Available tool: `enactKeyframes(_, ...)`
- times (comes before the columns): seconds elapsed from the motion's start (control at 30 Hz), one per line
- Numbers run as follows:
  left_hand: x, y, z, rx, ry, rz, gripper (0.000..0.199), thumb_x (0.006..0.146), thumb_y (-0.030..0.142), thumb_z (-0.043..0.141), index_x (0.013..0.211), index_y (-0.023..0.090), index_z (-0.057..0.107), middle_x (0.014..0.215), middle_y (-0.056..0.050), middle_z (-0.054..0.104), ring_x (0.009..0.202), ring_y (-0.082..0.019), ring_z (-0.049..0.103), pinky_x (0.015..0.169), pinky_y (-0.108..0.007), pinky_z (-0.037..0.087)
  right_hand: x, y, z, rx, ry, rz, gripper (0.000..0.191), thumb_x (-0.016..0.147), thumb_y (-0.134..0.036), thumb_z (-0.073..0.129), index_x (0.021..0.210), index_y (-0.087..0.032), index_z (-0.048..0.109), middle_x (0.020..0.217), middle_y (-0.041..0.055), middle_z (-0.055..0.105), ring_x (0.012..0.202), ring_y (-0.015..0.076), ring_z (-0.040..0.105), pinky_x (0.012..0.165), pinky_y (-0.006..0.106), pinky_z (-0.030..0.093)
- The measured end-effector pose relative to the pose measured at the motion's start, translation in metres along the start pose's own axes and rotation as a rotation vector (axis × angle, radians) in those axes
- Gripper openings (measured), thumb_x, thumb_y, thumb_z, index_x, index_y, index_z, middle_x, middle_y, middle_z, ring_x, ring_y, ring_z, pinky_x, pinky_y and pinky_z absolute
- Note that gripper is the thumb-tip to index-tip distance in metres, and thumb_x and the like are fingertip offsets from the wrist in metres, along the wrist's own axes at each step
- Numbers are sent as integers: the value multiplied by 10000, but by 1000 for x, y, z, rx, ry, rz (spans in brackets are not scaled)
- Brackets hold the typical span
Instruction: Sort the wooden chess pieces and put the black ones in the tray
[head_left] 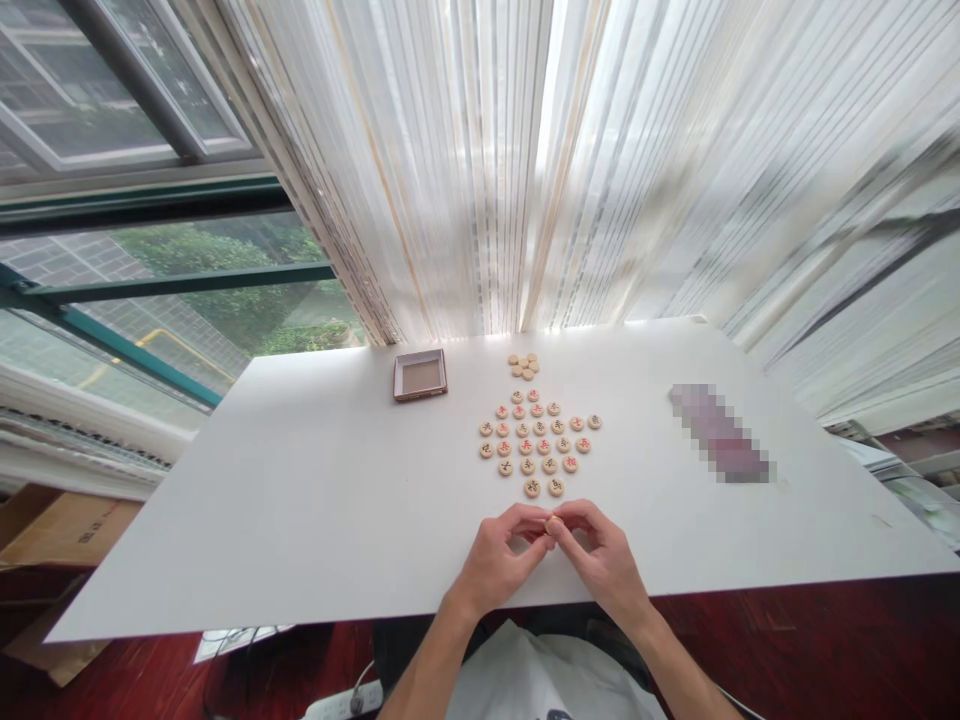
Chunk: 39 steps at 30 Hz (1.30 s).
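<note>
My left hand (499,558) and my right hand (606,558) meet near the table's front edge, fingertips together in a pinch. Between them sits a small round wooden Chinese chess piece (553,520), mostly covered by the fingers. Just beyond the fingertips lie two face-up pieces with black characters, one on the left (532,488) and one on the right (556,487). Farther back, several more face-up pieces (544,447) with red or black characters are spread in loose rows. A small cluster of blank-looking pieces (523,366) lies behind them.
At the back left of the white table (300,500) stands a shallow open box (422,396). A blurred-out pinkish object (720,435) lies on the right. Curtains (480,180) hang along the back edge. A cardboard box (71,530) and a power strip (345,703) are below table level.
</note>
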<state>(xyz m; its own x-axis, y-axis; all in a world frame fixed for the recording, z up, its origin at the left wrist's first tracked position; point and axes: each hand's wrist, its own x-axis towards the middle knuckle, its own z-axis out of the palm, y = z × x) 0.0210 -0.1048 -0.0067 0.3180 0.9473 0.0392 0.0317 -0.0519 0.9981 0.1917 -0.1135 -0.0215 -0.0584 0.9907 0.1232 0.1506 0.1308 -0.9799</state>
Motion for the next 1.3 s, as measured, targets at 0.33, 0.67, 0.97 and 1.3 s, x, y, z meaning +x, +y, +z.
enactKeyframes(0.33, 0, -2, 0, 29, 20, -9, 246, 877, 311, 674, 1087, 184, 658, 1018, -64, 750, 919, -206, 729, 885, -345, 595, 0, 0, -1, -42, 23, -28, 195, 968, -372, 553, 1010, -216, 663, 910, 52, 729, 809, 204, 710, 764, 307, 586)
enactKeyframes(0.67, 2, 1, 0, -38, 38, -21, 271, 891, 351, 668, 1095, 175, 630, 944, -74, 748, 860, -207, 733, 837, -347, 593, -1, -5, -2, -13, -60, -89, 205, 957, -291, 563, 1145, -235, 624, 990, 61, 701, 855, 207, 701, 810, 351, 593)
enactKeyframes(0.97, 1, 5, -2, -87, 21, -13, 268, 907, 350, 648, 1094, 162, 611, 954, -89, 739, 856, -210, 729, 832, -362, 592, -2, -3, -1, -5, -78, -109, 208, 971, -279, 550, 1164, -243, 618, 1017, 61, 675, 864, 202, 682, 813, 358, 581)
enactKeyframes(1.3, 1, -2, -4, -101, 5, -17, 272, 923, 350, 629, 1119, 165, 599, 958, -88, 735, 825, -200, 724, 820, -362, 587, -2, 0, -1, -35, -69, -113, 221, 972, -274, 557, 1181, -253, 626, 1047, 62, 671, 909, 207, 671, 840, 360, 561)
